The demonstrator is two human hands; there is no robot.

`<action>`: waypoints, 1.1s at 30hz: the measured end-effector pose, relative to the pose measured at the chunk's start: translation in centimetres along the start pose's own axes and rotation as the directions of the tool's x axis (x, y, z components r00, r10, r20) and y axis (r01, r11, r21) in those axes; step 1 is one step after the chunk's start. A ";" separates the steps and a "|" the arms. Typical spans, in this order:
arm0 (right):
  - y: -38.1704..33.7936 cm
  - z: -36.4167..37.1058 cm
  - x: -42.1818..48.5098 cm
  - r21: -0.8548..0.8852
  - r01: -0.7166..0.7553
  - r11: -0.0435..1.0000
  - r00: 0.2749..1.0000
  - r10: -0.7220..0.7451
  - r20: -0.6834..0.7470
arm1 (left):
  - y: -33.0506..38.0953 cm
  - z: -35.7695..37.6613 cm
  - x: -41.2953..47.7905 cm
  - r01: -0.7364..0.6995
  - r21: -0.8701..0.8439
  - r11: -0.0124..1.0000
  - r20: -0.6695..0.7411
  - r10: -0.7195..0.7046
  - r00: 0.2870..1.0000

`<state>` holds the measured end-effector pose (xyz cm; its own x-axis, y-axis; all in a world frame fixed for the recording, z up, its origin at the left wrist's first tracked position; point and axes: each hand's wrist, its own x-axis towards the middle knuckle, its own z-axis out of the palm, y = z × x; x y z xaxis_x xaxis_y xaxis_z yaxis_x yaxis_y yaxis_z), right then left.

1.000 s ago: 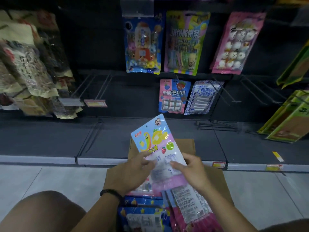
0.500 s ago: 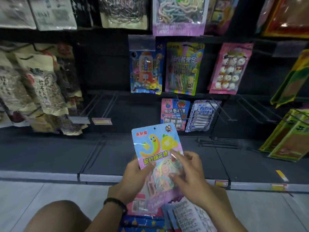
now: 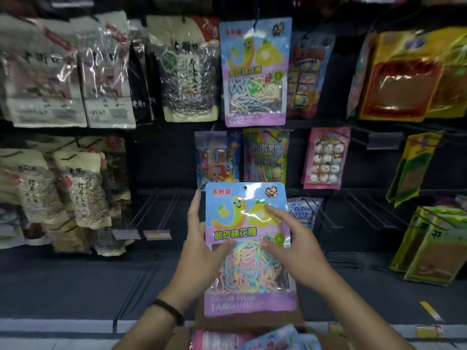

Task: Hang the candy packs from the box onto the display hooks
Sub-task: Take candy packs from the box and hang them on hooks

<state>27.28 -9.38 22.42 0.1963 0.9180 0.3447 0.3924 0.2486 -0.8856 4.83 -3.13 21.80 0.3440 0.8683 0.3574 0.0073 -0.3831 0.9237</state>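
I hold a blue-and-pink candy pack [image 3: 246, 221] upright in front of the shelves, its front toward me, with a small hole near its top edge. My left hand [image 3: 199, 248] grips its left edge, thumb on the front. My right hand [image 3: 293, 246] holds its right side, fingers spread across the front. A matching candy pack [image 3: 254, 72] hangs on a hook straight above. More packs [image 3: 273, 338] lie in the cardboard box [image 3: 179, 337] at the bottom edge.
Bare display hooks [image 3: 156, 210] stick out left of the held pack, and more bare hooks [image 3: 358, 210] on the right. Other candy packs [image 3: 326, 157] hang in the middle row. Seed bags [image 3: 75, 188] fill the left side, yellow-green packs [image 3: 429, 238] the right.
Both hands have raised the pack from just above the box to shelf height and turned its front toward me. My view has tilted upward, so the upper row of hanging packs shows.
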 end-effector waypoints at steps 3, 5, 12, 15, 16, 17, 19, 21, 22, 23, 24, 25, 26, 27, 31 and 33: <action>-3.6 -1.5 2.7 -0.006 0.079 0.997 0.997 -0.079 -0.014 | 4.7 -0.7 2.8 -0.120 0.033 0.992 0.075 0.118 0.990; -5.8 -2.5 4.9 -0.030 0.143 0.989 0.989 -0.144 -0.033 | 7.6 -1.0 4.9 -0.185 0.096 0.978 0.074 0.179 0.981; -13.9 -5.7 12.5 -0.075 0.255 0.964 0.954 -0.263 -0.141 | 16.7 -1.8 12.4 -0.297 0.265 0.917 0.136 0.269 0.953; -17.2 -7.2 15.3 -0.203 0.282 0.938 0.926 -0.321 -0.199 | 19.5 -2.3 16.2 -0.358 0.396 0.845 0.159 0.321 0.934; -18.1 -7.7 16.2 -0.230 0.298 0.926 0.915 -0.346 -0.207 | 20.3 -2.5 17.5 -0.374 0.426 0.824 0.162 0.337 0.927; -18.9 -8.1 17.2 -0.253 0.305 0.918 0.908 -0.361 -0.213 | 21.0 -2.6 18.7 -0.387 0.453 0.803 0.157 0.355 0.922; -20.2 -8.5 19.1 -0.285 0.293 0.913 0.905 -0.361 -0.225 | 22.3 -2.8 20.9 -0.401 0.494 0.771 0.146 0.381 0.913; -21.0 -8.6 20.8 -0.289 0.271 0.918 0.905 -0.345 -0.249 | 23.2 -2.9 22.6 -0.405 0.497 0.767 0.139 0.391 0.910; -21.3 -8.7 21.5 -0.281 0.267 0.922 0.901 -0.342 -0.265 | 23.6 -2.8 23.3 -0.409 0.495 0.767 0.137 0.396 0.908; -21.6 -8.7 22.2 -0.269 0.268 0.925 0.898 -0.341 -0.280 | 23.9 -2.7 24.0 -0.413 0.493 0.766 0.132 0.403 0.906; -21.8 -8.8 22.9 -0.261 0.266 0.928 0.894 -0.338 -0.293 | 24.1 -2.6 24.7 -0.415 0.480 0.772 0.126 0.408 0.904; -22.1 -8.8 23.6 -0.258 0.263 0.930 0.892 -0.336 -0.302 | 24.2 -2.4 25.2 -0.420 0.460 0.783 0.120 0.413 0.903; -22.3 -8.9 24.2 -0.262 0.260 0.930 0.891 -0.335 -0.305 | 24.2 -2.3 25.8 -0.420 0.446 0.790 0.113 0.416 0.902; -22.4 -9.0 24.8 -0.264 0.254 0.930 0.894 -0.330 -0.303 | 24.3 -2.3 26.3 -0.419 0.445 0.791 0.106 0.418 0.902; -22.3 -8.8 25.9 -0.303 0.211 0.929 0.917 -0.295 -0.267 | 23.6 -2.7 27.4 -0.405 0.514 0.756 0.100 0.417 0.903; -21.9 -8.7 26.1 -0.343 0.190 0.920 0.924 -0.286 -0.255 | 23.0 -2.7 27.7 -0.402 0.518 0.755 0.102 0.412 0.905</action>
<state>31.61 6.46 53.56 0.2984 0.6981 0.6509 0.7067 0.2968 -0.6423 11.96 12.96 53.30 0.4098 0.5962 0.6903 0.3536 -0.8015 0.4823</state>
